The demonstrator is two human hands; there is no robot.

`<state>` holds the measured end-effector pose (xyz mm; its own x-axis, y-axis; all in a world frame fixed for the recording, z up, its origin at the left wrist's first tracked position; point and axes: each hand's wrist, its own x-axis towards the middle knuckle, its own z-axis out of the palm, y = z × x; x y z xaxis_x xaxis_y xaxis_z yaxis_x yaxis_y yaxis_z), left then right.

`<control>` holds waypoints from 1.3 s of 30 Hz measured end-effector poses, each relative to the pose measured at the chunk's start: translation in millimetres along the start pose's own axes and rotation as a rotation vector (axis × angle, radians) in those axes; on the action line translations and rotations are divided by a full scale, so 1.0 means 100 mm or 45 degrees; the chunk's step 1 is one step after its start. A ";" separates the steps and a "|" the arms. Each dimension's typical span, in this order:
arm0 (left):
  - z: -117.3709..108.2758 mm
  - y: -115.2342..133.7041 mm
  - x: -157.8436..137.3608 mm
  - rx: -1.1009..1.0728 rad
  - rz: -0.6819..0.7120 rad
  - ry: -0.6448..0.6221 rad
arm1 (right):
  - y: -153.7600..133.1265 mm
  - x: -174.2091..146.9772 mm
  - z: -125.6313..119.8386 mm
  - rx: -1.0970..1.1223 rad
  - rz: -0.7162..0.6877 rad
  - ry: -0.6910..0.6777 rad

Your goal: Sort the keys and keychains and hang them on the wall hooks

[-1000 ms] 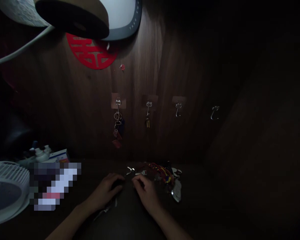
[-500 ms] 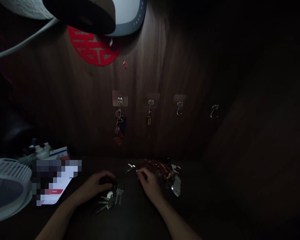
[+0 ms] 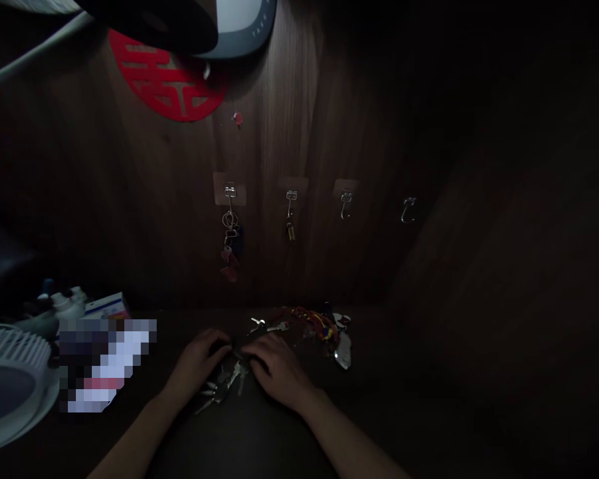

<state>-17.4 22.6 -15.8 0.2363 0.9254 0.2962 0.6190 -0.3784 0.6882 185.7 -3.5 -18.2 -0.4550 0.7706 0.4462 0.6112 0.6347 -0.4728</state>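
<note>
A bunch of metal keys (image 3: 219, 386) lies fanned out on the dark surface between my hands. My left hand (image 3: 197, 359) is curled at its upper left side, with thumb and fingers drawn together near the key ring. From the other side, my right hand (image 3: 277, 366) bends its fingers down onto the top of the same bunch. The ring itself is mostly hidden by my fingertips and the dim light. Just beyond my right hand lie small loose keys (image 3: 258, 326). To the right of them is a tangle of red and yellow cords (image 3: 317, 322) with a silvery tag (image 3: 343, 351).
Hooks line the wooden wall; a key bunch (image 3: 229, 256) hangs from the leftmost and a small yellow item (image 3: 290, 231) from another. A white fan (image 3: 14, 379), a box (image 3: 107, 305) and bottles (image 3: 67, 305) stand left. A red paper cutout (image 3: 172, 83) is on the wall.
My right hand has moved left, from the loose keys to the key bunch. My left hand has closed in on the bunch's top. The camera view has shifted slightly.
</note>
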 end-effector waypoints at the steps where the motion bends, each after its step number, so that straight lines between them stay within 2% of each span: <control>1: -0.01 0.00 0.00 0.001 0.000 0.014 | -0.03 -0.01 0.01 -0.047 -0.059 -0.063; 4: -0.08 0.00 0.00 -0.041 -0.049 0.025 | -0.05 -0.01 0.03 -0.189 -0.107 -0.138; 9: -0.22 0.02 -0.03 -0.045 -0.216 0.087 | -0.03 0.00 0.01 -0.345 0.078 0.036; 12: -0.29 -0.03 -0.03 -0.070 -0.272 0.182 | -0.15 -0.03 0.00 -0.318 -0.053 0.013; 16: -0.35 -0.10 -0.02 -0.080 -0.307 0.267 | -0.32 -0.07 0.05 -0.268 -0.340 -0.207; 18: -0.36 -0.11 -0.02 -0.072 -0.311 0.271 | -0.33 -0.08 0.09 -0.272 -0.355 -0.225; 20: -0.35 -0.12 -0.02 -0.067 -0.300 0.254 | -0.28 -0.09 0.10 -0.298 -0.273 -0.157; 24: -0.26 -0.12 -0.02 -0.056 -0.230 0.173 | -0.12 -0.08 0.03 -0.258 -0.055 0.122; 27: -0.18 -0.12 -0.02 -0.037 -0.133 0.103 | 0.00 -0.07 -0.03 -0.104 0.110 0.369; 31: -0.08 -0.11 -0.04 -0.013 -0.001 0.017 | 0.17 -0.04 -0.03 0.159 0.458 0.661; 34: -0.05 -0.13 -0.05 0.067 0.045 -0.029 | 0.26 -0.03 0.00 0.283 0.606 0.759; 39: -0.05 -0.13 -0.04 0.105 0.079 -0.048 | 0.29 -0.02 0.01 0.327 0.653 0.813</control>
<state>-30.3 23.7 -22.1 0.3033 0.9010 0.3101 0.6617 -0.4333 0.6119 204.0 13.7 -33.6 0.3360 0.8347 0.4362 0.4414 0.2696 -0.8559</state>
